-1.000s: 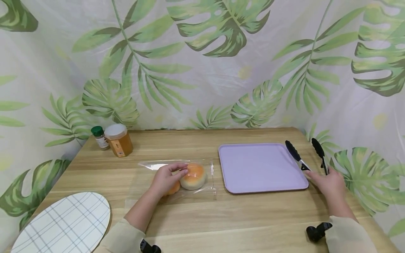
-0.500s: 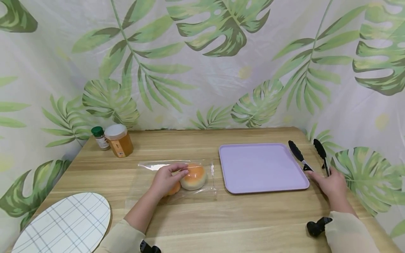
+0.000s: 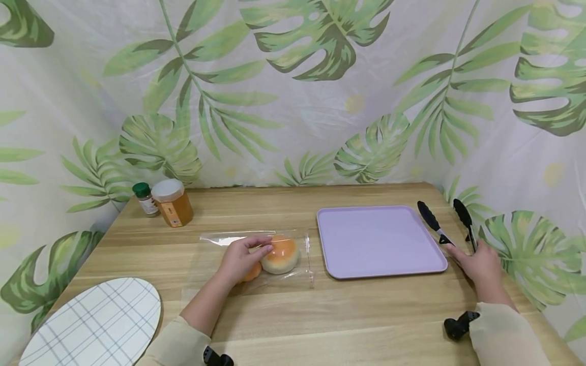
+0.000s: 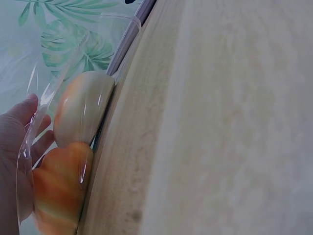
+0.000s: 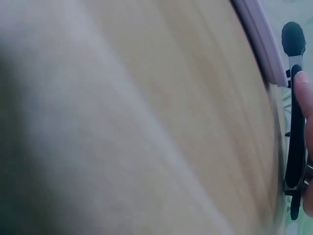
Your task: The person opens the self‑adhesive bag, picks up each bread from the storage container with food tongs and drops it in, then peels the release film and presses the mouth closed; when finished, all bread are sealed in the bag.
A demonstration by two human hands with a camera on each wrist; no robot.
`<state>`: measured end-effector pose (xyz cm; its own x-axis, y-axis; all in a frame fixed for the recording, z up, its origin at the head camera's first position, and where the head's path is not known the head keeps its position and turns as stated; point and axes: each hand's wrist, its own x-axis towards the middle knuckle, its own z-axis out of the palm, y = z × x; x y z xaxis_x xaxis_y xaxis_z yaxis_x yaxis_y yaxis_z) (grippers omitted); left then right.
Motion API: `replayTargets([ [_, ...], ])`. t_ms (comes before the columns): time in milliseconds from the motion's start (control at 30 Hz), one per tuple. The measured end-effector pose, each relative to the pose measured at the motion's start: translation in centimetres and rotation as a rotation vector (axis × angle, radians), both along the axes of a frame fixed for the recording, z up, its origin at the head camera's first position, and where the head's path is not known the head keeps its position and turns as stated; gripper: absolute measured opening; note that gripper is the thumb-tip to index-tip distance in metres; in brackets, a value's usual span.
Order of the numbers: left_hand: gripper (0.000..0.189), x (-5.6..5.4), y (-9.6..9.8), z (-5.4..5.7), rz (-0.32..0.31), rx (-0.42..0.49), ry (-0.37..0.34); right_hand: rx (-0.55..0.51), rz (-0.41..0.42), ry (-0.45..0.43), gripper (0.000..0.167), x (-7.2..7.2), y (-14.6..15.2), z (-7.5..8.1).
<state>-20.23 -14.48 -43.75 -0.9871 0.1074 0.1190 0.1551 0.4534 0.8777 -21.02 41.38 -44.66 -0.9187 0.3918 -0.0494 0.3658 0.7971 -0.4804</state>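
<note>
In the head view my left hand [image 3: 242, 258] pinches the film of a clear plastic bag [image 3: 206, 264] between thumb and fingers. Inside the bag lie a round golden bun [image 3: 281, 256] and a second, more orange bread [image 4: 61, 188], which my hand partly covers from above. The left wrist view has the film [image 4: 30, 132] raised in front of my fingers, beside both breads. At the table's right side my right hand [image 3: 478, 264] grips a pair of tongs [image 3: 430, 216] with black tips. Their arms are spread apart, and the tips point toward the back wall.
A lilac tray [image 3: 380, 244] lies between the bag and the tongs. Back left stand an amber jar [image 3: 176, 206] with a white lid and a small green-capped bottle [image 3: 145, 200]. A checked oval mat or board [image 3: 96, 323] lies front left. Leaf-patterned cloth [image 3: 293, 101] hangs behind the table.
My right hand and the tongs have shifted slightly to the right, away from the tray. My left hand and the bag have stayed in place.
</note>
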Motion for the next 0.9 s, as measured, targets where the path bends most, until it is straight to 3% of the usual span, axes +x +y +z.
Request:
replayTargets([
  [167,0.027,-0.1,0.0,0.0,-0.002,-0.008,0.019,-0.075,-0.031,0.118,0.096,0.6,-2.1,1.1],
  [267,0.026,-0.1,0.0,0.1,-0.001,-0.011,0.029,-0.119,0.007,0.216,0.086,1.1,-4.6,2.1],
  [433,0.026,-0.1,0.0,0.2,0.010,-0.014,0.023,-0.229,0.142,0.315,0.072,2.2,-10.2,3.3],
  [567,0.025,-0.1,0.1,0.2,0.019,-0.024,0.021,-0.350,0.274,0.291,0.066,3.6,-14.8,3.5],
  [700,0.024,-0.2,0.1,0.1,0.030,-0.027,0.027,-0.396,0.409,0.290,0.058,4.8,-19.0,3.1],
  [900,0.025,-0.2,0.4,-0.1,0.055,0.014,0.047,-0.479,0.559,0.317,0.045,6.3,-24.5,1.3],
])
